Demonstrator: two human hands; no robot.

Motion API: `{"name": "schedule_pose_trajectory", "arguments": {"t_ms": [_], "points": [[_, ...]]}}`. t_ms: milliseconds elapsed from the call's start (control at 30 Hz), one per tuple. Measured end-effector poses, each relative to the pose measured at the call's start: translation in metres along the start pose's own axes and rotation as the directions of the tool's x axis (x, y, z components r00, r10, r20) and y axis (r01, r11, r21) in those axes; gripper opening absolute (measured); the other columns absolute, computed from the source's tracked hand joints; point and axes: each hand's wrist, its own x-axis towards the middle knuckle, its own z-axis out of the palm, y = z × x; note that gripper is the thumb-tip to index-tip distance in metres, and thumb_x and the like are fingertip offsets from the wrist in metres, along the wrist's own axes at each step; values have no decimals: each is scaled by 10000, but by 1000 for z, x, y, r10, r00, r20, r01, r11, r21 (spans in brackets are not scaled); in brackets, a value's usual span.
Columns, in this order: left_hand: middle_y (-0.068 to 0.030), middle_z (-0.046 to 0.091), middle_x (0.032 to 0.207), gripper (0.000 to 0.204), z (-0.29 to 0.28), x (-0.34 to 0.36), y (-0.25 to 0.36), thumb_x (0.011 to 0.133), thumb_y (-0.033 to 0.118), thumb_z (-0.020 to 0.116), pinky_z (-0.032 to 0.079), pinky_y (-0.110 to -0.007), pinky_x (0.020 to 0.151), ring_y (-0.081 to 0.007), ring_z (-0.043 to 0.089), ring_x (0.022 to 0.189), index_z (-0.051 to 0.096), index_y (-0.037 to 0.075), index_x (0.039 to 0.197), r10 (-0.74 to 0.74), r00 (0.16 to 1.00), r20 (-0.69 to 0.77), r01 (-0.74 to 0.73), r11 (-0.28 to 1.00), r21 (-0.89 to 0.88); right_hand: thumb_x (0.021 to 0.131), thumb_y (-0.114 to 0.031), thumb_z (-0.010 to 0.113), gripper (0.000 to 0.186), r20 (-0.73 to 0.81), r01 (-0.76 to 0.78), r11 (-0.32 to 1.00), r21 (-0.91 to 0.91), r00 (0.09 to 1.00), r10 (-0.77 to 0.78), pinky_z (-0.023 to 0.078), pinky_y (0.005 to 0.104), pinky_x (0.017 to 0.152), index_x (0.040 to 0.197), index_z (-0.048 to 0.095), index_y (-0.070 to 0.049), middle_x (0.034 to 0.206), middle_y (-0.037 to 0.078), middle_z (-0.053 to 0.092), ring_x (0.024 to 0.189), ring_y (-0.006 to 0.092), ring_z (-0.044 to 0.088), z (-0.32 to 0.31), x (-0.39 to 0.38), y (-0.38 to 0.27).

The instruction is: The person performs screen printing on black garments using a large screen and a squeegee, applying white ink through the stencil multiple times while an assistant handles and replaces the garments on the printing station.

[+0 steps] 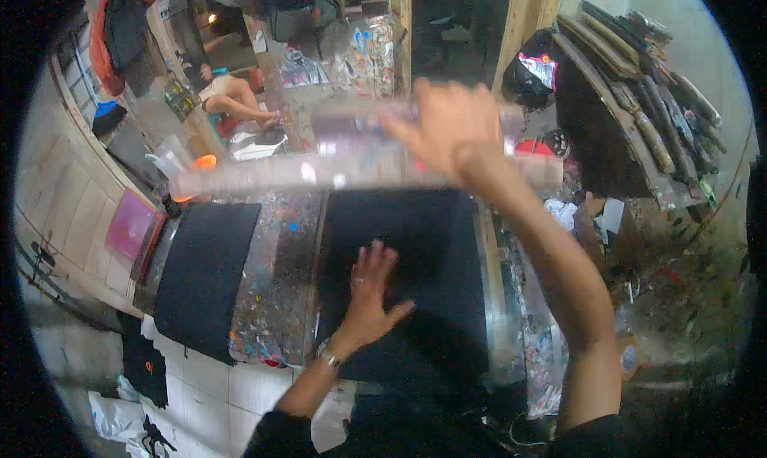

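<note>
My left hand (371, 302), fingers spread, is over the black cloth (415, 258) on the table in front of me; whether the palm presses on it I cannot tell. Beyond the cloth's far edge, my right hand (455, 126) has its fingers wrapped round the upper part of a raised wooden frame (264, 173). Motion blurs both the hand and the frame. A long pale bar, marked with paint spots, forms the frame's lower edge, and a purplish-grey strip shows above it. My right hand covers part of that strip.
Left of the middle cloth lies another black cloth (204, 274) on the paint-spattered table (276, 298). A pink panel (132, 225) leans at the table's left edge. Worn wooden boards (639, 99) are stacked at the far right. Another person's legs (240, 99) show at the back left.
</note>
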Motion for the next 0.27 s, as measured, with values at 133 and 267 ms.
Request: {"name": "schedule_pose_trajectory", "arguments": {"t_ms": [133,267], "points": [[-156,450,1295,622,-30,-41,22,979,168,496,499,-452,941,-294,531,1168,128,91,1474,-589,789,-173,55,348,-936,799,-468,653,443,-136,213,965,151,972,-193,401,487,920,955,618,-55,813,169,661,818,320,644,41,-110,-21],[-115,382,1363,655,-3,-94,1,956,130,541,502,-457,940,-333,526,1176,140,130,1475,-723,652,228,333,4,-943,834,-472,610,439,554,-88,971,221,831,-51,326,577,1019,1131,635,-150,1067,193,660,1040,331,623,105,-171,-28]]}}
